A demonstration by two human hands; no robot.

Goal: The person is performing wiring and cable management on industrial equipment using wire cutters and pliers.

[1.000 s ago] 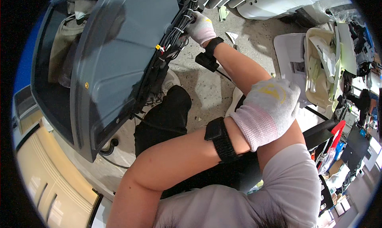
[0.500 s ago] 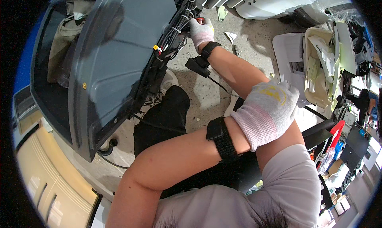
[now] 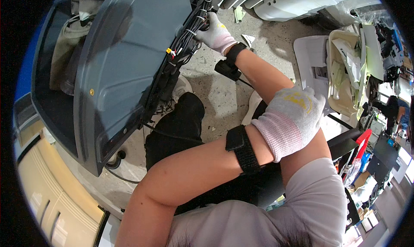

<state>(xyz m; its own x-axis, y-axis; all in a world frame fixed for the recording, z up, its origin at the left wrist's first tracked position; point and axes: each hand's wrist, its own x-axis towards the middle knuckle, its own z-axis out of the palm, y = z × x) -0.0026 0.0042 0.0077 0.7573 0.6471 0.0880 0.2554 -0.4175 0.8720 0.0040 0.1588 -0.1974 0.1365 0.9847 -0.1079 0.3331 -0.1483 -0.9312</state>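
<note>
My right hand (image 3: 215, 33), in a grey knit glove with a pink cuff, is at the upper part of a black wiring harness (image 3: 189, 33) tied with pale cable ties. Its thumb points up beside the wires and its fingers curl in among them, so what they hold is hidden. The harness runs along the edge of a large dark grey moulded panel (image 3: 142, 44). A yellow connector (image 3: 168, 51) sits lower on the bundle. My left hand (image 3: 293, 117), gloved alike, lies closed across my right arm with its fingertips turned out of sight.
A beige bin (image 3: 332, 89) with scraps stands at the right, beside a white plastic piece (image 3: 308, 46). Pale curved panels (image 3: 297, 3) lean at the top. Cream panels (image 3: 64, 191) stand lower left. Paper bits (image 3: 248, 40) lie on the speckled floor.
My right hand has shifted slightly down and turned, its fingers now reaching into the wires. The red object seen at its fingers before is out of sight. My left hand stays nearly still.
</note>
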